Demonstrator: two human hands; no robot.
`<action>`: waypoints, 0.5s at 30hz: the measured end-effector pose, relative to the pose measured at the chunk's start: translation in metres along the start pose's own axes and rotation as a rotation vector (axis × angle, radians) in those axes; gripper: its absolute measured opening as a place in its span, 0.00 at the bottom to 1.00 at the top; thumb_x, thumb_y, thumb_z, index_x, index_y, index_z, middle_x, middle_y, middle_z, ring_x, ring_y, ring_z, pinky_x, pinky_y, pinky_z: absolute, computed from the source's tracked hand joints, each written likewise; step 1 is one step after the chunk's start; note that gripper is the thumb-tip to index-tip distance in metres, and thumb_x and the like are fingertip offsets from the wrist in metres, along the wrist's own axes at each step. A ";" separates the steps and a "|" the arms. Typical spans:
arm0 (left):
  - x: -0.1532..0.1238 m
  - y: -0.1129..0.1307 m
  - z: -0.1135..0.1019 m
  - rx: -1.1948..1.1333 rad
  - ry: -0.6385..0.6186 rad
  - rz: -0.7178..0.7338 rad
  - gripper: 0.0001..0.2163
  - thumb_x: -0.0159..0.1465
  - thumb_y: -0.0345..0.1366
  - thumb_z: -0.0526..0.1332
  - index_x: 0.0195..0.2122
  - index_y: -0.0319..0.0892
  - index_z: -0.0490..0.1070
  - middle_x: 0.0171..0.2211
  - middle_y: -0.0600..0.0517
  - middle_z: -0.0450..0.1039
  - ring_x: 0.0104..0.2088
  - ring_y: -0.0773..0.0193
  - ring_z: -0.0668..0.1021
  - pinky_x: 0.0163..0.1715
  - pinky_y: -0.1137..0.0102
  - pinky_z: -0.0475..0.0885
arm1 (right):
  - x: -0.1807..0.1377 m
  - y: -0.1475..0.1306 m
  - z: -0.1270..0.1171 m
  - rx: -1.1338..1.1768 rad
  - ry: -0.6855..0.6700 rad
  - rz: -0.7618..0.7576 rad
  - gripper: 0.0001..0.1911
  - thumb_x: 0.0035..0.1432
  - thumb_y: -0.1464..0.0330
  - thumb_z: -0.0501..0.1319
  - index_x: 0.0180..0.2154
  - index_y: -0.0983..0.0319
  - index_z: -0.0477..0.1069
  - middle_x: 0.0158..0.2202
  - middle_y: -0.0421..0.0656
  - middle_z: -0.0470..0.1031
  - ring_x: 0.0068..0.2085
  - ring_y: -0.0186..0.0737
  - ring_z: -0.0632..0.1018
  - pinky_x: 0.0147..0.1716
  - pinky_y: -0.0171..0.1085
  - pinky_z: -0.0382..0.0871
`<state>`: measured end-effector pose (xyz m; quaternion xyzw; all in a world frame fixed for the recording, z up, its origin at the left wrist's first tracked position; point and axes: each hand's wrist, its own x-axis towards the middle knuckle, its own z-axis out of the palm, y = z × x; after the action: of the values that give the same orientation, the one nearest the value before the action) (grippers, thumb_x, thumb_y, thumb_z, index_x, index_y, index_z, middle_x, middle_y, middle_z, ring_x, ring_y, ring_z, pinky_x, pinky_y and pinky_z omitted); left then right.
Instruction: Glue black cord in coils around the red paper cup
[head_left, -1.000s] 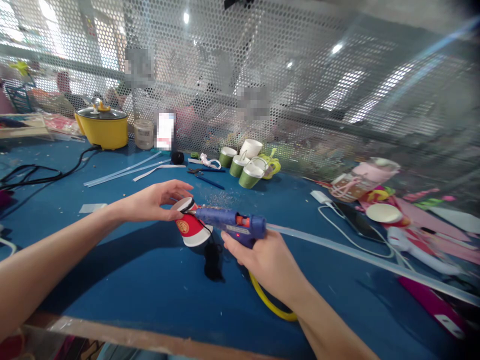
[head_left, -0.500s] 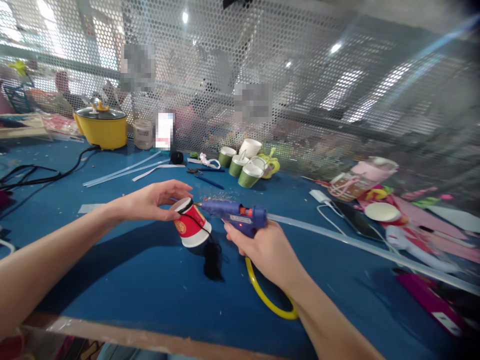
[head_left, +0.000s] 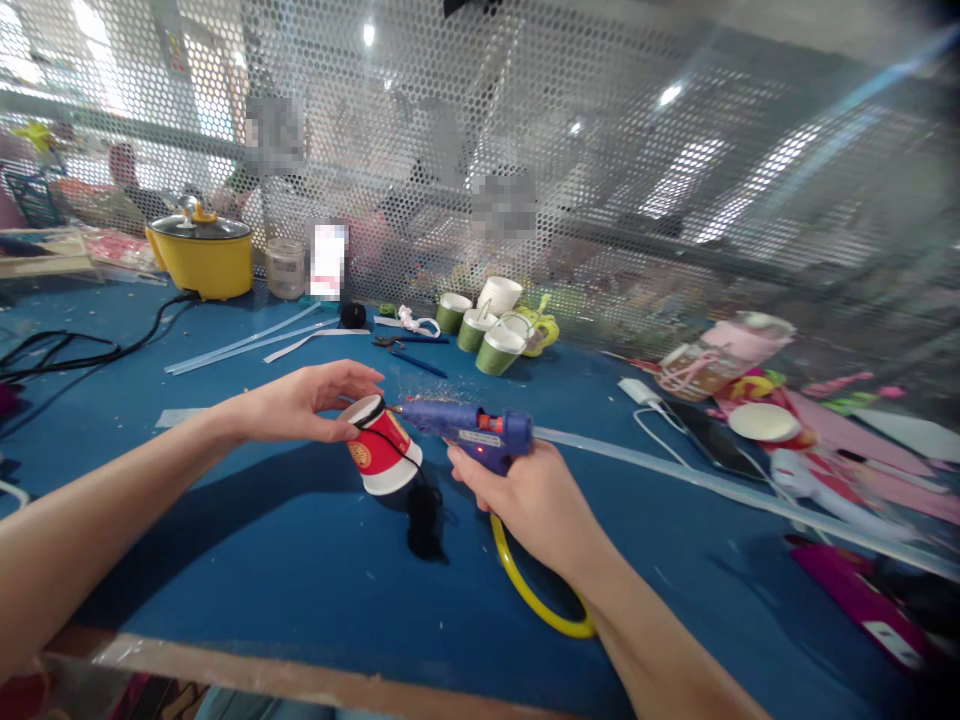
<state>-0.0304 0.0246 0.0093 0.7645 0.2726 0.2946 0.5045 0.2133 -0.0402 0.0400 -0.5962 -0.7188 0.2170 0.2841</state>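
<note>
My left hand [head_left: 319, 400] grips the rim of a small red paper cup [head_left: 386, 452] with a white band and gold print, tilted above the blue table. A black cord [head_left: 373, 412] runs around the cup near that rim, and its dark bundled end [head_left: 426, 522] hangs down by the cup's right side. In my right hand [head_left: 525, 500] is a blue hot glue gun [head_left: 465, 425], its small red light lit. The nozzle points left and meets or nearly meets the cord at the rim. A long clear glue stick [head_left: 675, 475] trails from the gun's back, and a yellow cable [head_left: 525, 590] curves below.
Several small green-and-white cups [head_left: 501, 350] stand behind the gun, beside blue-handled pliers [head_left: 412, 355]. At the back left are a yellow electric pot [head_left: 206, 262], a jar [head_left: 286, 268] and a lit phone [head_left: 328, 262]. A dark phone [head_left: 712, 437] and a purple object [head_left: 855, 600] lie right.
</note>
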 end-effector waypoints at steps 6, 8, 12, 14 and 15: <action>0.000 0.001 0.000 0.005 0.010 0.003 0.23 0.55 0.29 0.62 0.51 0.41 0.58 0.52 0.43 0.66 0.52 0.59 0.70 0.50 0.60 0.66 | -0.004 -0.005 -0.001 0.004 -0.028 -0.004 0.12 0.50 0.63 0.55 0.19 0.62 0.67 0.14 0.39 0.69 0.16 0.35 0.70 0.19 0.33 0.66; 0.000 0.001 0.000 0.005 0.014 0.001 0.23 0.55 0.29 0.62 0.51 0.41 0.58 0.51 0.43 0.67 0.52 0.58 0.70 0.50 0.60 0.66 | -0.004 -0.004 -0.001 0.001 -0.021 -0.009 0.12 0.50 0.63 0.55 0.20 0.62 0.68 0.14 0.39 0.70 0.16 0.35 0.70 0.19 0.33 0.66; 0.000 0.000 0.000 -0.002 0.004 0.004 0.24 0.55 0.30 0.63 0.52 0.41 0.58 0.51 0.43 0.67 0.52 0.58 0.70 0.50 0.61 0.66 | -0.002 -0.002 0.000 -0.011 0.004 -0.010 0.11 0.50 0.63 0.56 0.21 0.62 0.69 0.16 0.39 0.71 0.17 0.34 0.70 0.20 0.33 0.67; 0.000 0.001 0.000 -0.002 0.003 0.002 0.24 0.55 0.30 0.63 0.52 0.41 0.58 0.51 0.43 0.67 0.52 0.59 0.70 0.50 0.61 0.66 | -0.003 -0.002 0.000 -0.006 -0.012 0.011 0.12 0.50 0.63 0.56 0.21 0.62 0.68 0.15 0.39 0.71 0.16 0.35 0.70 0.19 0.33 0.66; 0.000 0.001 0.000 -0.001 0.003 0.000 0.23 0.55 0.30 0.63 0.52 0.41 0.58 0.51 0.43 0.67 0.52 0.59 0.70 0.50 0.61 0.66 | -0.003 -0.002 0.000 -0.002 -0.019 0.018 0.12 0.50 0.63 0.55 0.21 0.62 0.68 0.15 0.40 0.71 0.16 0.35 0.70 0.19 0.34 0.66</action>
<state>-0.0301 0.0241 0.0100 0.7638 0.2734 0.2959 0.5043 0.2127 -0.0438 0.0409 -0.6009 -0.7162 0.2245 0.2750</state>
